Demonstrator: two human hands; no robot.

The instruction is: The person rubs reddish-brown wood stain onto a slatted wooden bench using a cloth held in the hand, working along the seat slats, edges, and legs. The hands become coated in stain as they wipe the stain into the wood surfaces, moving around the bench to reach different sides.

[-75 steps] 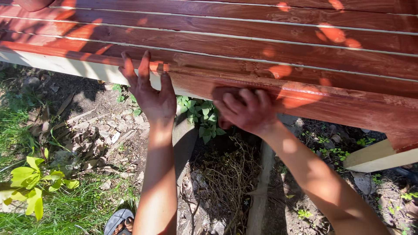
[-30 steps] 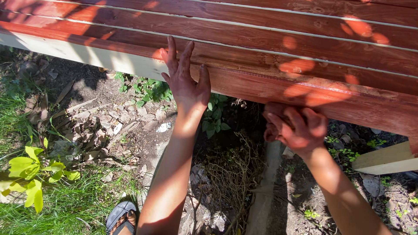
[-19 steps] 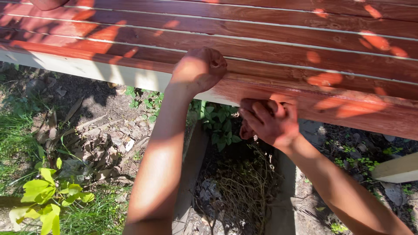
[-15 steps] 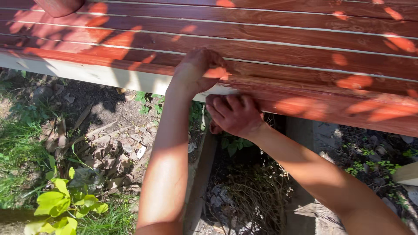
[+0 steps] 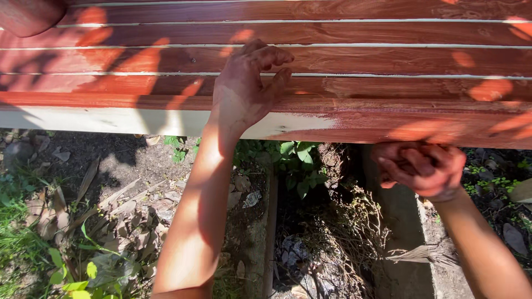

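Hands (image 5: 246, 88) (image 5: 424, 169) meet red-brown stained slats (image 5: 388, 58), pale edge board (image 5: 111, 120).

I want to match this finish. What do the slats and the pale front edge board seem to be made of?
Slats: wood, grain showing through what looks like a reddish-brown stain. Front edge board: seemingly the same wood, pale and bare on the left, reddish on the right.

Bright, hard sunlight pours from above, dappling the red-stained wooden slats (image 5: 354, 61) with orange patches and soft leaf shadows. Deep shade pools under the boards; the picture is sharp, with no blur.
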